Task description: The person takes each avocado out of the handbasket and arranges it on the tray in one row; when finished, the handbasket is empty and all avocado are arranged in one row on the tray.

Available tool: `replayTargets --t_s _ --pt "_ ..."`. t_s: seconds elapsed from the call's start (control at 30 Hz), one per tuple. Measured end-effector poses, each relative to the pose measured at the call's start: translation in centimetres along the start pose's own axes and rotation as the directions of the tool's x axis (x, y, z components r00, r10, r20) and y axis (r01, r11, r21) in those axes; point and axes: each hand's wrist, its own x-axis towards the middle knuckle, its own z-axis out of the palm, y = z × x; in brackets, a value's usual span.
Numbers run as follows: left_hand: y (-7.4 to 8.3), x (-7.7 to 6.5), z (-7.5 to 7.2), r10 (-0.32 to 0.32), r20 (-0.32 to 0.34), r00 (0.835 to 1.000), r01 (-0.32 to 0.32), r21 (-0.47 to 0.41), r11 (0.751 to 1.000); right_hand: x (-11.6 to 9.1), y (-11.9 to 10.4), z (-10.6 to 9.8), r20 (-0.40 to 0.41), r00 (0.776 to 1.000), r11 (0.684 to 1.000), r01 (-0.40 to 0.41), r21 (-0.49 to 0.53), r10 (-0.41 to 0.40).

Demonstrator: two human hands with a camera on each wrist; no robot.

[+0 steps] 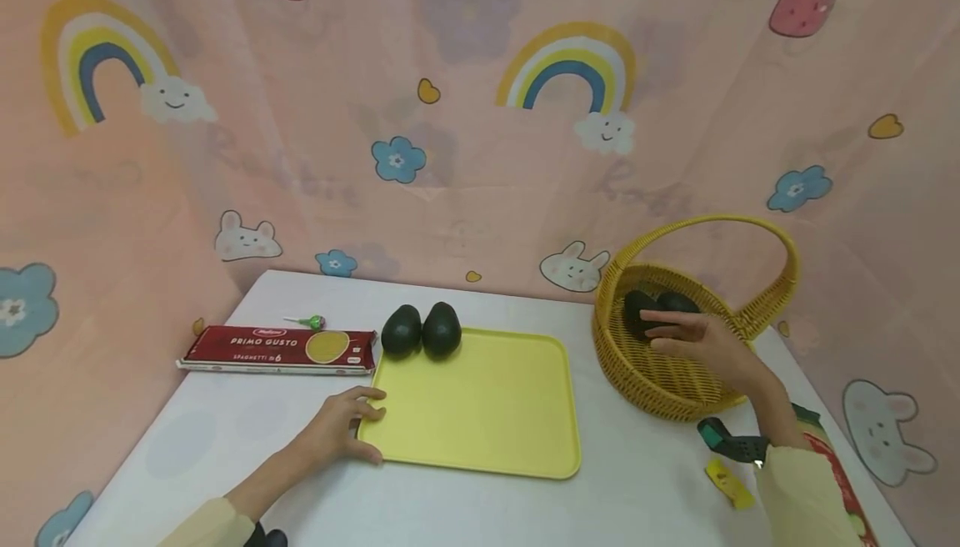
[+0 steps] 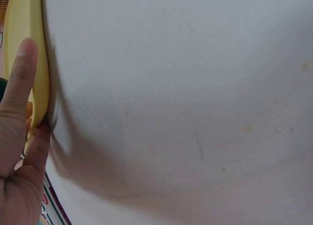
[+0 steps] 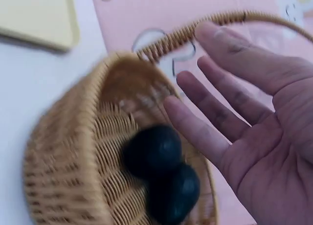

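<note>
At the left edge of a yellow tray [image 1: 480,414], my left hand [image 1: 341,426] grips the rim, thumb near the front corner and fingertips over the edge. In the left wrist view, the thumb lies along the tray's rim [image 2: 41,68]. Two dark avocados [image 1: 441,332] lie side by side at the tray's back left. My right hand [image 1: 705,347] hangs over a wicker basket [image 1: 626,372], fingers extended and apart, holding nothing. Inside the basket two more dark avocados [image 3: 154,151] rest together, just beyond the fingertips in the right wrist view.
Left of the tray lies a red spaghetti pack [image 1: 277,349], with a small green lollipop [image 1: 311,322] behind it. A yellow wrapped item [image 1: 729,484] is in front of the basket. The basket's tall handle [image 1: 705,220] arches up near the patterned backdrop. A red package [image 1: 840,472] is partly behind the right sleeve.
</note>
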Motion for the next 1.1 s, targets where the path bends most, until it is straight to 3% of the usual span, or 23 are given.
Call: replayTargets --t_s 0.2,0.37,0.47,0.87,1.1 --pt "-0.1 -0.2 0.0 0.026 -0.013 1.0 -0.026 -0.007 1.0 1.3 2.5 -2.4 -0.031 0.996 0.996 -0.082 -0.021 0.082" --pt "-0.1 -0.2 0.1 0.044 -0.009 0.999 -0.044 0.001 0.999 1.9 4.5 -3.3 -0.068 0.977 0.978 -0.206 -0.027 0.204" --pt "-0.1 -0.1 0.2 0.044 -0.006 0.999 -0.044 0.001 0.999 2.2 5.2 -3.6 -0.058 0.972 0.973 -0.229 -0.006 0.229" --pt "0.0 0.0 0.3 0.026 0.007 1.0 -0.026 -0.009 1.0 4.0 6.1 -4.3 0.085 0.967 0.959 -0.252 0.133 0.242" --pt "-0.1 0.1 0.0 -0.012 0.011 1.0 0.012 -0.022 1.0 5.0 6.2 -3.5 0.077 0.977 0.966 -0.21 0.151 0.2"
